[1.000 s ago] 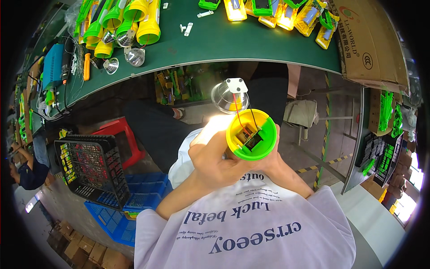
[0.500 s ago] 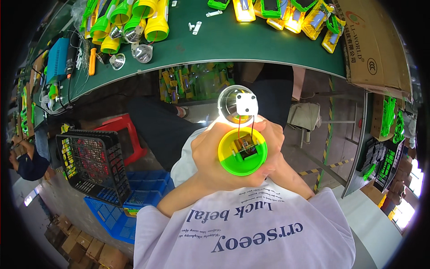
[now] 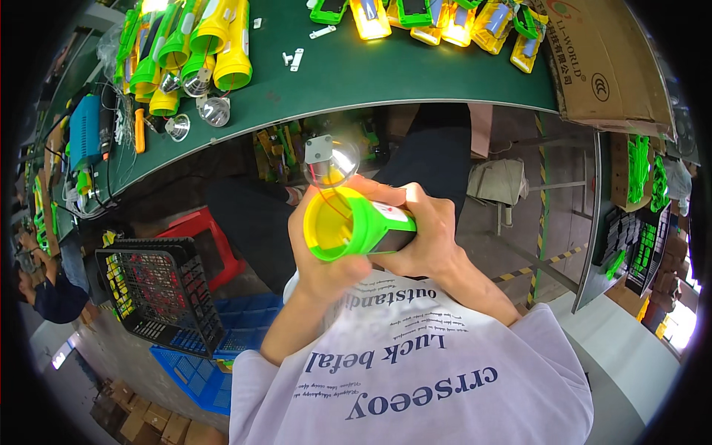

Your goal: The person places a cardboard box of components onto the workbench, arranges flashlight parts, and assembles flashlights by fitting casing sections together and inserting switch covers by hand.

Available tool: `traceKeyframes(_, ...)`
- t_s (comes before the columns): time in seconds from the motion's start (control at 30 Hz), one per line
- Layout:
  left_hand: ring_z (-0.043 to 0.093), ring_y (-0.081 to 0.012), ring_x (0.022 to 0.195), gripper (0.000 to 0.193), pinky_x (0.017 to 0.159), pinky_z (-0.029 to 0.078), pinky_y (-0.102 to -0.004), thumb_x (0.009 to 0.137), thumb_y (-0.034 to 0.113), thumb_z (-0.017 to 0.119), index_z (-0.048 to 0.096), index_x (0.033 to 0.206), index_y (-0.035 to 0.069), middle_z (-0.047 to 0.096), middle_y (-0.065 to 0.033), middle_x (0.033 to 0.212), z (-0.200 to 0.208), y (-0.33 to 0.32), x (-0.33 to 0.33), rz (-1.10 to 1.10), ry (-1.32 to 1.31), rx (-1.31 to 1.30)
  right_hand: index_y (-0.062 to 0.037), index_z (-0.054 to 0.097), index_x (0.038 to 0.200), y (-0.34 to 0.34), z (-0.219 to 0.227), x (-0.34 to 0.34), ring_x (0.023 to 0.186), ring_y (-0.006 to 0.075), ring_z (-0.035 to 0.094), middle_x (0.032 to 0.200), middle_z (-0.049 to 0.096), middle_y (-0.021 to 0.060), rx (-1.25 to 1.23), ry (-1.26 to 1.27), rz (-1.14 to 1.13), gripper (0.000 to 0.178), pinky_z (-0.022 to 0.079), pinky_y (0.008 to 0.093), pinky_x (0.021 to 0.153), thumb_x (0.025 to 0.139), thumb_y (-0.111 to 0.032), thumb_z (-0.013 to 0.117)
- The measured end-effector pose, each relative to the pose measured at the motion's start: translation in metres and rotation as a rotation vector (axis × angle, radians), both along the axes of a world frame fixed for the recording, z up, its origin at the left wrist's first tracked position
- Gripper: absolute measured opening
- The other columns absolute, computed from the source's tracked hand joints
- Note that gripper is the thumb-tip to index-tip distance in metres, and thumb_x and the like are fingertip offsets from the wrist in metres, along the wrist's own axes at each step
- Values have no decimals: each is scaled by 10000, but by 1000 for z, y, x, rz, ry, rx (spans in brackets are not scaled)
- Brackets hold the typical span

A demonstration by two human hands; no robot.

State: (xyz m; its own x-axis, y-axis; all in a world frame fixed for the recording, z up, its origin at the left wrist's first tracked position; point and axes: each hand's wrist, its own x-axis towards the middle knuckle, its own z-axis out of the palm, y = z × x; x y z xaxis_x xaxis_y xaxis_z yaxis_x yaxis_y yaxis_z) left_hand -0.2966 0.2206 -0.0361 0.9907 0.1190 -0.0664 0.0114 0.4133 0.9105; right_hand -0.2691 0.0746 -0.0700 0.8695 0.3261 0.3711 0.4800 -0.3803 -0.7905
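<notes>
Both hands hold a yellow-and-green flashlight body (image 3: 361,228) in front of my chest, tilted so its wide open mouth faces up and left. My left hand (image 3: 317,276) is closed about the mouth end. Around the narrower body, beside a dark panel and a white label, my right hand (image 3: 434,236) is wrapped. A clear reflector lamp (image 3: 345,159) with a square white plate (image 3: 319,149) sits just beyond the rim, near my left fingers. Red wire runs from the plate into the yellow interior. Whether fingers touch the lamp is hidden.
On the green table (image 3: 311,81) lie several flashlight bodies (image 3: 222,44), loose reflectors (image 3: 215,111), an orange-handled screwdriver (image 3: 139,130) and lit yellow lamps (image 3: 460,26). A carton (image 3: 608,67) stands right. Left are a black basket (image 3: 159,289), blue crate (image 3: 193,378) and red stool (image 3: 222,252).
The flashlight has moved left and turned from facing me to lying tilted, showing its side. The lamp moved left with it; its bright white glow is gone or much weaker.
</notes>
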Motion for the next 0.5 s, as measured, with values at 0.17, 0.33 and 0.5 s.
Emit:
traceKeyframes(0.17, 627, -380, 1073, 1022, 931, 500, -453, 734, 661, 699, 351, 1382, -50, 586, -273, 1210, -13, 24, 28, -427, -57, -285, -18, 537, 917, 8, 35, -1, 519, 202, 607, 671, 607, 113, 391, 961, 302, 417, 467, 290, 479, 659, -228, 788)
traceKeyframes(0.33, 668, -352, 952, 731, 875, 515, -426, 866, 580, 581, 463, 1247, -32, 667, -159, 905, -24, 24, 44, -381, 138, -338, -4, 500, 972, 12, 31, -10, 463, 191, 524, 606, 544, 130, 906, 1587, 503, 457, 433, 276, 450, 834, -418, 635)
traceKeyframes(0.5, 679, -322, 918, 625, 793, 534, -384, 941, 544, 484, 505, 1191, -28, 639, -114, 809, -26, 21, 47, -270, 91, -303, -33, 532, 951, 20, 31, -18, 450, 186, 548, 634, 563, 117, 1113, 1575, 420, 512, 460, 298, 426, 948, -537, 446)
